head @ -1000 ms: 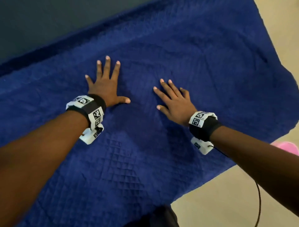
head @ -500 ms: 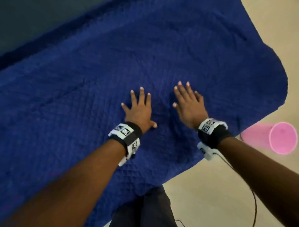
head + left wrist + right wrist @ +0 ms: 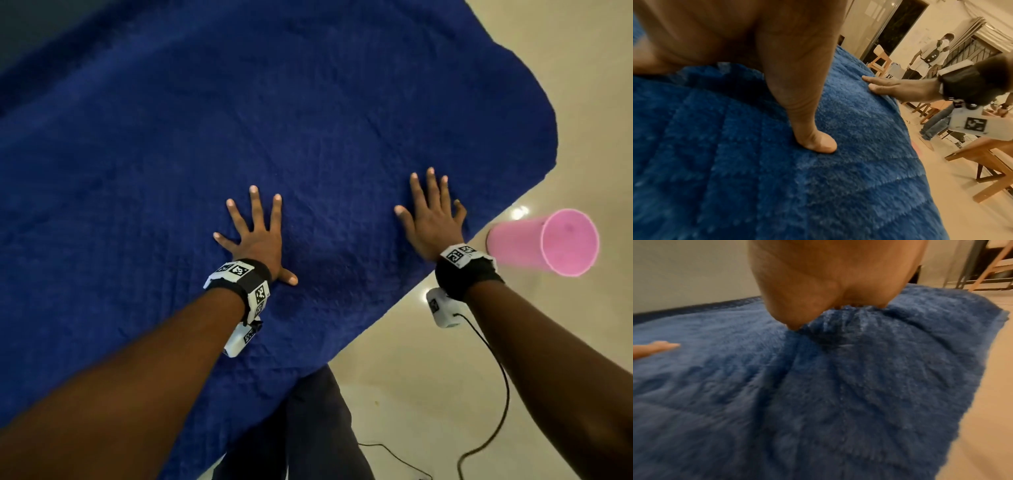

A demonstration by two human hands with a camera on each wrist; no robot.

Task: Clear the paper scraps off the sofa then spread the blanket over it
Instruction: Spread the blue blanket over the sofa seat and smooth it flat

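A dark blue quilted blanket (image 3: 239, 137) lies spread over the sofa and fills most of the head view. My left hand (image 3: 255, 236) presses flat on it with fingers spread, near the middle front. My right hand (image 3: 431, 219) lies flat on the blanket close to its right front edge, fingers straight. The left wrist view shows my left thumb (image 3: 813, 142) pressed into the blanket (image 3: 777, 178) and my right hand (image 3: 900, 87) beyond it. Under my right palm (image 3: 828, 280) the blanket (image 3: 818, 386) bunches into small folds. No paper scraps show.
A pink plastic bin (image 3: 548, 243) lies on its side on the beige floor (image 3: 428, 411) just right of my right wrist. A black cable (image 3: 496, 394) trails across the floor. Wooden tables (image 3: 982, 155), chairs and other people stand further off to the right.
Both hands slid right along the blanket, toward its front right edge, and moved further apart. The pink bin has come fully into view beside my right wrist.
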